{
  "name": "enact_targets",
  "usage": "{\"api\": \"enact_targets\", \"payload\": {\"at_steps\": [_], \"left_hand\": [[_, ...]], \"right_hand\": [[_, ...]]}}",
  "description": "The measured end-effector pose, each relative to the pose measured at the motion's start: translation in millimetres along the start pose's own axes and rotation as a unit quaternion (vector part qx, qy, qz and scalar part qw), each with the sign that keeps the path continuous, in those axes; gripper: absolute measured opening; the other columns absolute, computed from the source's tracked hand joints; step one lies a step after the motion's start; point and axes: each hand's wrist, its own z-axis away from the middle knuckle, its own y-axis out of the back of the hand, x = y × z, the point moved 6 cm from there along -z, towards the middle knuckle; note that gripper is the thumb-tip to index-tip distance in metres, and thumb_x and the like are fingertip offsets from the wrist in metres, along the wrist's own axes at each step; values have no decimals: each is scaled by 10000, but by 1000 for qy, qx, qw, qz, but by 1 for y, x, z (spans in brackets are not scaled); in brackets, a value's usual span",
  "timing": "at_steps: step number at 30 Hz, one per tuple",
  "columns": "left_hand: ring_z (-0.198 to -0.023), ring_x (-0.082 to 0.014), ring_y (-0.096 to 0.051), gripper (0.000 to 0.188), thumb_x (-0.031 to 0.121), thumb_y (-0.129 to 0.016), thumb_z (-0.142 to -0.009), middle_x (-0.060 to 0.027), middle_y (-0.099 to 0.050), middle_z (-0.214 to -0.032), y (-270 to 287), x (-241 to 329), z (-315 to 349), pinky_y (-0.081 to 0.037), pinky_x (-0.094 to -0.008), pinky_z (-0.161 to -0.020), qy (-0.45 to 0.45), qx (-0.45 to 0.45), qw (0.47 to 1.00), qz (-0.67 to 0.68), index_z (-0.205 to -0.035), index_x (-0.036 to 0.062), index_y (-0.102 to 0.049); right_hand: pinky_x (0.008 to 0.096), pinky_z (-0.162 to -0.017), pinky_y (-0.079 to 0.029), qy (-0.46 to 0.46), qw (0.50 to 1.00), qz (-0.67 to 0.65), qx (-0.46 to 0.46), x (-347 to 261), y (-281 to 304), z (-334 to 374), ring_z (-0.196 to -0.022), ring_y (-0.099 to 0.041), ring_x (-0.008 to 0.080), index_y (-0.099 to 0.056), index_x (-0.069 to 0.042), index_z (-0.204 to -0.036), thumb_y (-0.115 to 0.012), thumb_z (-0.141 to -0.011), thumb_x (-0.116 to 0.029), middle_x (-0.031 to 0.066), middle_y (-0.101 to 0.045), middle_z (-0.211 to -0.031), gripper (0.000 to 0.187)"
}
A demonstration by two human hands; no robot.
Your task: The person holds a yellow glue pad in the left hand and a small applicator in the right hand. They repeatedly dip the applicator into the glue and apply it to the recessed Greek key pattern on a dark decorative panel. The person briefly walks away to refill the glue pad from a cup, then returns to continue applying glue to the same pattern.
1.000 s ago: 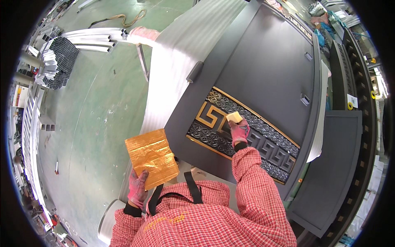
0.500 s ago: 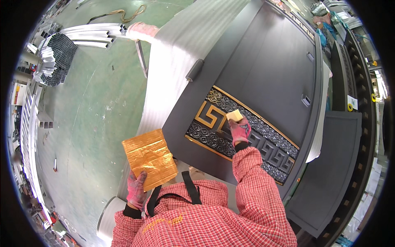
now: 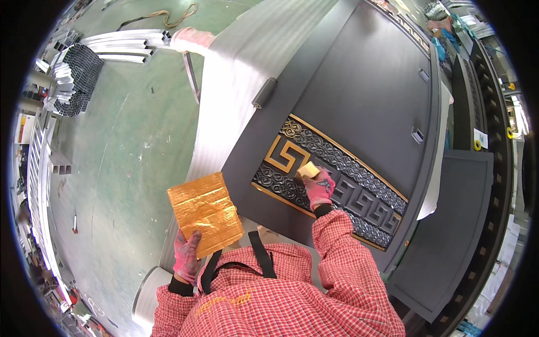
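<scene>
Beneath the right fingers [image 3: 310, 183], a white-sheeted bench [image 3: 233, 78] carries a dark door [image 3: 365, 90], which lies across it with its patterned band [image 3: 353, 171] under the fingertips. The bench's bare sheet shows in a broad strip ahead and to the left of that hand. Left of the left fingers [image 3: 194, 238] spreads a green floor [image 3: 137, 140], where a tan cord [image 3: 185, 15] lies looped far ahead and a small object [image 3: 74, 226] lies well apart to their left. Ahead and leftward sits a bundle of tubes [image 3: 84, 70], its footing unclear.
</scene>
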Motion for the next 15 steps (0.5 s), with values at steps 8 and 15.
{"api": "enact_targets", "payload": {"at_steps": [8,15], "left_hand": [[-1110,-206,-579,479,114,-621,-920,-80,-551,-1246,3,-8,-4,-532,-361,-899,-1,-14,1000,7,-1347,63,-411],[-1074,-208,-596,470,102,-621,-913,-82,-572,-1210,-2,-3,2,-532,-361,-887,14,8,1000,-5,-1336,56,-421]], "right_hand": [[375,-753,-513,98,991,91,11,-30,20,12,-850,-655,321,-699,-88,-909,-732,-680,-220,130,-682,-912,265],[381,-763,-509,173,974,141,18,-46,23,16,-836,-656,299,-706,-116,-889,-718,-709,-221,97,-678,-882,209]]}}
